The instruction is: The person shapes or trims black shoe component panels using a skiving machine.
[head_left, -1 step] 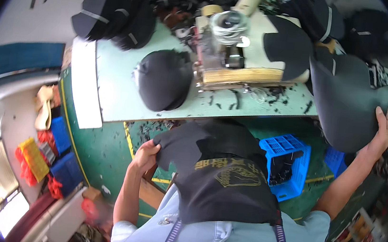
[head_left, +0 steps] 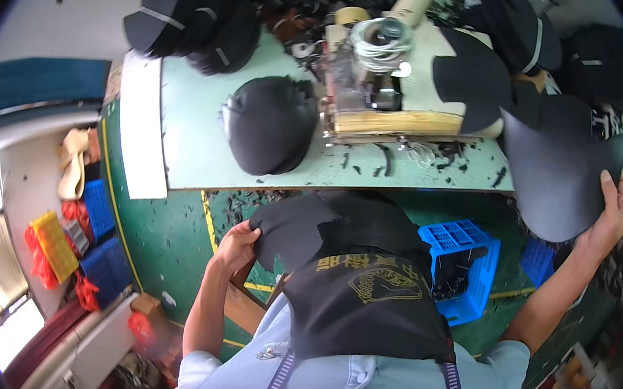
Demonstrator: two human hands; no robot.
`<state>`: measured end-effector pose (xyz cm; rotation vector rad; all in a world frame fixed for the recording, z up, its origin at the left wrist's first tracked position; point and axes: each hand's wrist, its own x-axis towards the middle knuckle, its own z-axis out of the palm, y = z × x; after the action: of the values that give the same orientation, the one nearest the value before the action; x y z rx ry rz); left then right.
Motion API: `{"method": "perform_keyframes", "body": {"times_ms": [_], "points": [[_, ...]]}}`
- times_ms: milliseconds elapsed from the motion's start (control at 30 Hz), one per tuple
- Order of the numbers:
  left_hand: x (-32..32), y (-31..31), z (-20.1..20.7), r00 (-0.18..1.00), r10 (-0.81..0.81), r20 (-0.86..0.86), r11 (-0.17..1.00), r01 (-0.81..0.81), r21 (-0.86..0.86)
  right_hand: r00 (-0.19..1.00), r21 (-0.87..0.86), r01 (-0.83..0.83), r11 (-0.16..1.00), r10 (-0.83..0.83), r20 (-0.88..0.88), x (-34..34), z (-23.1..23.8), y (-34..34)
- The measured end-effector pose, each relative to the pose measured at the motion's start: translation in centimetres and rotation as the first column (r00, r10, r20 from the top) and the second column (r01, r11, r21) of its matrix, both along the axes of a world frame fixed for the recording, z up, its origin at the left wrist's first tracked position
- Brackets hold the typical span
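My left hand (head_left: 235, 246) pinches the left edge of a black cut-out sheet (head_left: 288, 226) with notched edges. That sheet lies over the lap of my black apron (head_left: 359, 315), and its border against the apron is hard to make out. Far out to the right, my right hand (head_left: 610, 213) has its fingers spread. It touches the outer edge of a large smooth black sheet (head_left: 555, 176), which overhangs the table's right front. Whether several layers lie under that sheet, I cannot tell.
On the pale green table (head_left: 195, 135) sit a rounded black stack (head_left: 269, 124), a machine (head_left: 397, 116) with a coiled pale cord, and tied black bundles (head_left: 163, 16). Black scraps litter its front. Below, a blue crate (head_left: 478, 283) holds dark pieces. Colourful bins (head_left: 56, 242) stand left.
The view has shifted slightly, so the table and its stacks sit a little farther right. Both hands keep nearly the same places, and the left still grips the black sheet.
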<state>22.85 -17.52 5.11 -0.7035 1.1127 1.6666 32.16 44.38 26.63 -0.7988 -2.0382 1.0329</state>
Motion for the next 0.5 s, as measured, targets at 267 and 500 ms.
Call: {"method": "perform_keyframes", "body": {"times_ms": [267,500], "points": [[3.4,-9.1,-4.8,0.982,0.187,-0.011,0.961,-0.185,-0.204,0.931,0.694,-0.360,0.623,0.283,0.229,-10.1,-7.4,-6.9],[4.0,-11.5,-9.9,0.976,0.212,-0.055,0.881,-0.216,-0.422,0.724,0.339,-0.575,0.744,0.270,0.635,-10.6,-17.5,-6.1]]}}
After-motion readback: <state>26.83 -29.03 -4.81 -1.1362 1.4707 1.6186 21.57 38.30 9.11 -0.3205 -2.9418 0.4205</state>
